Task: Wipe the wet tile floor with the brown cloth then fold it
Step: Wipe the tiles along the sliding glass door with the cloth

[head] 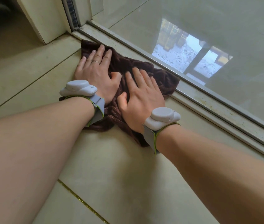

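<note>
Both hands (118, 83) press flat on brown cloth (163, 76); no legible writing.

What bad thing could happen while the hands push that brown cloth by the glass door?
The brown cloth is bunched, so it might smear water instead of soaking it up. Its far edge lies against the door track, where it could catch. The left hand and right hand press flat, so they might slip.

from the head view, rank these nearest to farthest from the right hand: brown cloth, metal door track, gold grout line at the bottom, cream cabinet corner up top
1. brown cloth: directly under the right hand, which presses on it.
2. metal door track: just right of the hand, along the glass.
3. cream cabinet corner: far upper left, beyond the left hand.
4. gold grout line: bottom, near the person's forearms.
Items 3 and 4 are too close to call.
</note>
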Motion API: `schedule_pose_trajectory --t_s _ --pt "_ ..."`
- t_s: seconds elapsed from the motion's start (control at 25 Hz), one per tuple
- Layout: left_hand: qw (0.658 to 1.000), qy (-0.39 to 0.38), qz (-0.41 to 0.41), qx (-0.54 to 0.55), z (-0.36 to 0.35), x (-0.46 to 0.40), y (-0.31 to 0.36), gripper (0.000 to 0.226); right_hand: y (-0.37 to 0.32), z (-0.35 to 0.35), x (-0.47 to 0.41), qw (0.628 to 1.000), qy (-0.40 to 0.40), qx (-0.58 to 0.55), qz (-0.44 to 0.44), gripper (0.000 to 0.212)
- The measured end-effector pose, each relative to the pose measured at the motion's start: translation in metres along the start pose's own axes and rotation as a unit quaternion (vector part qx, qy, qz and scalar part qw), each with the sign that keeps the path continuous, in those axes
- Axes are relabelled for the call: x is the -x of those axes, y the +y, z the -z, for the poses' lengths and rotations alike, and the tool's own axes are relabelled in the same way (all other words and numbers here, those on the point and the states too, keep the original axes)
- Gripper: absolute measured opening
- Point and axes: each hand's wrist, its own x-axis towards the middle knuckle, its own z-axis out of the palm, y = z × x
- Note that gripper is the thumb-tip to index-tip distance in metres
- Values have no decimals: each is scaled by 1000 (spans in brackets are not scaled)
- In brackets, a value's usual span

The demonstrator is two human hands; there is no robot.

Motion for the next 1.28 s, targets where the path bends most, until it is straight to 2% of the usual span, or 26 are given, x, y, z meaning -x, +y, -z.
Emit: schedule_pose_trajectory --t_s 0.24,0.52,0.72,0.92,1.12,1.28 --pt "998 25 66 -2 1 -40 -27 83 -16 -1 -59 994 -53 7 99 63" --pt "996 9 90 -19 2 -26 -28 76 -20 -5 -58 993 -63 6 100 62" --pt "996 -3 80 -28 20 48 -28 77 -21 5 13 995 -74 -13 67 75" --pt "998 -3 63 -23 36 149 -35 74 -12 11 91 995 -81 -4 51 78" --pt "998 1 62 -34 56 251 -59 69 -39 13 171 992 -95 0 81 76" --pt "996 -1 87 -35 65 277 -80 69 -58 13 173 988 -110 8 112 78"
